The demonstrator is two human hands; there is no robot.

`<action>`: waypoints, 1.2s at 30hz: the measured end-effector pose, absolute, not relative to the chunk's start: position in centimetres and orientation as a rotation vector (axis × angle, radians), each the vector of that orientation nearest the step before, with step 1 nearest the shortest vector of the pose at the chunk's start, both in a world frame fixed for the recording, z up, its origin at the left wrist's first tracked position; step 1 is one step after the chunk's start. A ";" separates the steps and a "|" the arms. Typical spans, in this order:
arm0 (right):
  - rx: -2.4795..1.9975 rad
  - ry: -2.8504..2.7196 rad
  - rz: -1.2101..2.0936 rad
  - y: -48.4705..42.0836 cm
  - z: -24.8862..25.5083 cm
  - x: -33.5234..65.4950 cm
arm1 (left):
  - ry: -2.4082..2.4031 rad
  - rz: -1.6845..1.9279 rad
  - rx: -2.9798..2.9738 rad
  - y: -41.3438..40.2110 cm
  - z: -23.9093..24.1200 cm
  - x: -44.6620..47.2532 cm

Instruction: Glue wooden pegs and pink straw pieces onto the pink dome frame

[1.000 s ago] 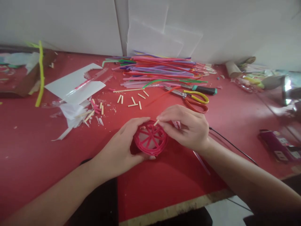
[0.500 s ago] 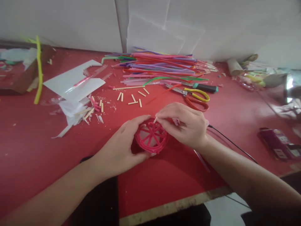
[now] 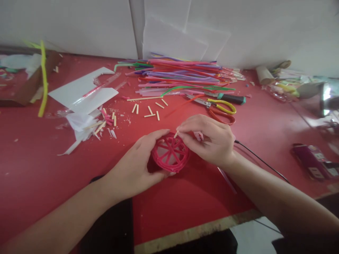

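My left hand (image 3: 144, 160) curls around the left side of a round, dark pink wheel-like piece (image 3: 171, 155) with spokes, its thumb at the near rim. Between the thumb and forefinger of my right hand (image 3: 209, 139) is a short wooden stick (image 3: 176, 134), its lower end at the far part of the wheel's rim. Whether the stick touches the rim I cannot tell. Something pink (image 3: 198, 136) shows under my right palm, mostly hidden.
Several cut wooden sticks (image 3: 149, 112) lie beyond my hands. Yellow-and-red-handled scissors (image 3: 221, 107) and a green-black tool (image 3: 231, 98) are farther right, before a pile of coloured strips (image 3: 180, 76). White scraps (image 3: 79, 123) lie left; a cable (image 3: 262, 160) runs right.
My right hand has shifted very slightly to the right with the wooden stick, which tilts a little differently. My left hand and the wheel-like piece stay in place.
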State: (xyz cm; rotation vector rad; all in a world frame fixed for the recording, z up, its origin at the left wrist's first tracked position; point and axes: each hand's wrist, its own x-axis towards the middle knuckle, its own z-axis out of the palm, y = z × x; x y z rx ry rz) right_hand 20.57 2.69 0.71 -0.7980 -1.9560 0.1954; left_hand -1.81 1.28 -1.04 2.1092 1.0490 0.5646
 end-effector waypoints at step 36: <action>-0.757 -1.981 0.132 2.9 0.3 20.6 | 1.046 0.571 2.127 1.3 -0.9 -1.7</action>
